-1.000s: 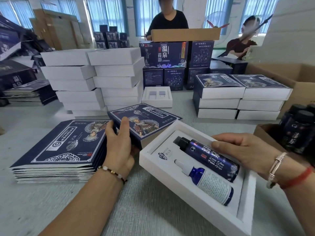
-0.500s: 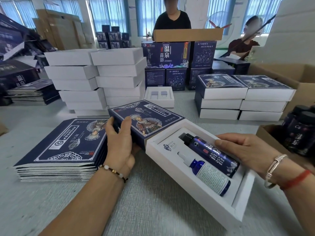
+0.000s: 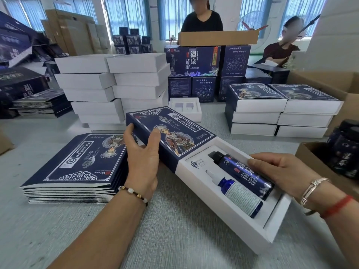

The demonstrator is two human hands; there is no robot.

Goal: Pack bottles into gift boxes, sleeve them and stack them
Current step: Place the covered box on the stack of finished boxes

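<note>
- Gift box point(image 3: 231, 216), white, is lying partly inside a dark blue printed sleeve point(image 3: 169, 133) on the grey table point(image 3: 174, 245); the sleeve is covering only the box's far end, leaving the bottles exposed.
- Two bottles are lying side by side in the box's tray: a dark bottle point(image 3: 244, 173) with a black cap, and a blue bottle point(image 3: 239, 195) with a white label and white tip.
- Left hand point(image 3: 141, 158) is gripping the sleeve at its left edge, fingers curling over the far corner and thumb resting on the printed top.
- Right hand point(image 3: 279, 171) is holding the box's right side, fingers lying loosely curled along the wall, fingertips touching the dark bottle.
- Stack of flat sleeves point(image 3: 75, 167) is sitting just left of the box, beside the left hand.
- Stacks of white boxes point(image 3: 116, 88) are standing beyond the box, to the left.
- Sleeved boxes point(image 3: 279, 109) are standing stacked beyond the box, to the right.
- Cardboard carton point(image 3: 314, 158) holding dark bottles is sitting right of the box.
- Two people are working at the far side of the table.
</note>
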